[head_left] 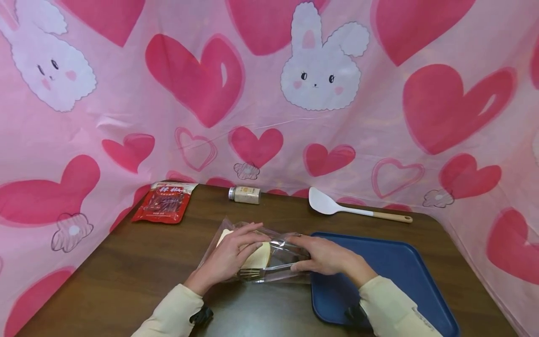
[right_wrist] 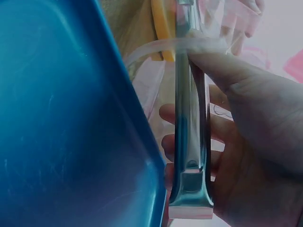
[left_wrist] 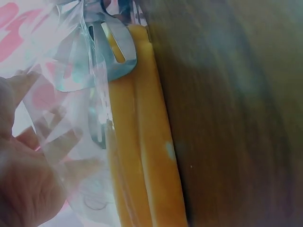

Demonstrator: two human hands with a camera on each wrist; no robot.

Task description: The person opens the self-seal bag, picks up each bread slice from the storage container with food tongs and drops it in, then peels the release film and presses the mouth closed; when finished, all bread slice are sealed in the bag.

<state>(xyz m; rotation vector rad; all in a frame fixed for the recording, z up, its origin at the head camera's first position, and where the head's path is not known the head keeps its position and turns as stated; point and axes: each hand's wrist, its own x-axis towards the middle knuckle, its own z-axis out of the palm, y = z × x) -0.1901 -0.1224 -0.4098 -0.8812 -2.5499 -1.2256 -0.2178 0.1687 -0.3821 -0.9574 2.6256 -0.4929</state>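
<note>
A clear plastic bag [head_left: 290, 276] lies on the table with pale bread slices [head_left: 260, 256] inside; their orange-brown crusts show in the left wrist view. My left hand [head_left: 227, 252] rests over the bag's left part with fairly straight fingers. My right hand [head_left: 322, 256] is at the bag's right end and grips metal tongs [right_wrist: 191, 142], the thumb along one arm and the fingers curled round the other side. Beside the crusts, the slotted tip of the tongs [left_wrist: 124, 68] shows in the left wrist view, partly blurred by glare on the plastic.
A blue tray [head_left: 391, 267] sits right of the bag, under my right forearm. Along the back lie a red food packet [head_left: 164, 206], a spice jar [head_left: 246, 195] on its side and a white spatula [head_left: 324, 203] with a wooden handle end. A pink patterned cloth [head_left: 261, 103] surrounds the table.
</note>
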